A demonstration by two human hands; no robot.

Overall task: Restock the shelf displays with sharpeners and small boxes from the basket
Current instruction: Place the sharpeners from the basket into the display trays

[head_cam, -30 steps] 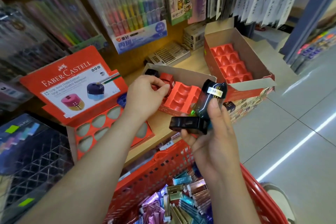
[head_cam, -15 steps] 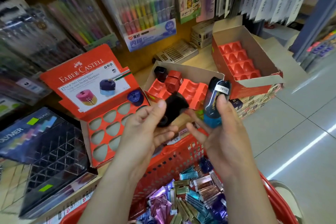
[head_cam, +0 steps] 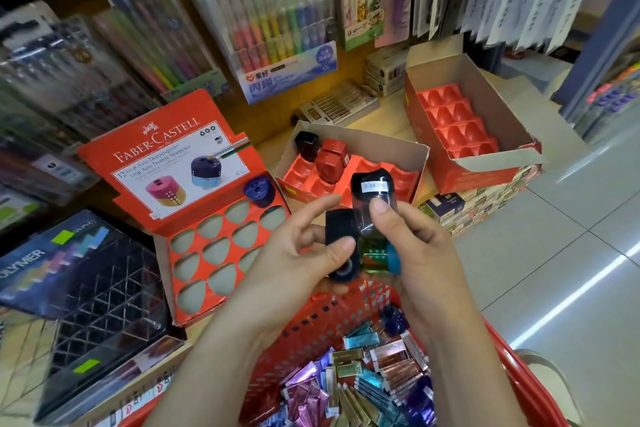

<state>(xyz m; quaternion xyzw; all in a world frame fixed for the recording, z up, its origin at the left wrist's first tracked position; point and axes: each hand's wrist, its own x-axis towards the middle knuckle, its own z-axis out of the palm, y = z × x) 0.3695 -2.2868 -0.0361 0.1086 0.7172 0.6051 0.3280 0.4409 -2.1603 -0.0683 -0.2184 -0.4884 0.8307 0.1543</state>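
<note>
My left hand [head_cam: 294, 246] pinches a black sharpener [head_cam: 341, 246] between thumb and fingers above the red basket [head_cam: 311, 322]. My right hand [head_cam: 415, 246] grips a clear-bodied sharpener [head_cam: 372, 215] with a black cap, white label and blue-green base, right beside the black one. Behind them on the shelf, an open cardboard display box [head_cam: 349, 163] with a red tray holds one black and two red sharpeners [head_cam: 329, 156]. The Faber-Castell display [head_cam: 207, 218] at left holds one blue sharpener [head_cam: 259, 186]; its other holes are vacant.
The basket holds several small metallic-coloured boxes [head_cam: 363, 378]. A second open box with a bare red tray [head_cam: 457, 121] sits at right on stacked small boxes. Pen packs [head_cam: 277, 28] hang behind. A dark clear case [head_cam: 86, 288] lies at left. Tiled floor [head_cam: 554, 270] is at right.
My left hand left the middle box, came back to my right hand and took the black sharpener from it. The view shifted closer and slightly left.
</note>
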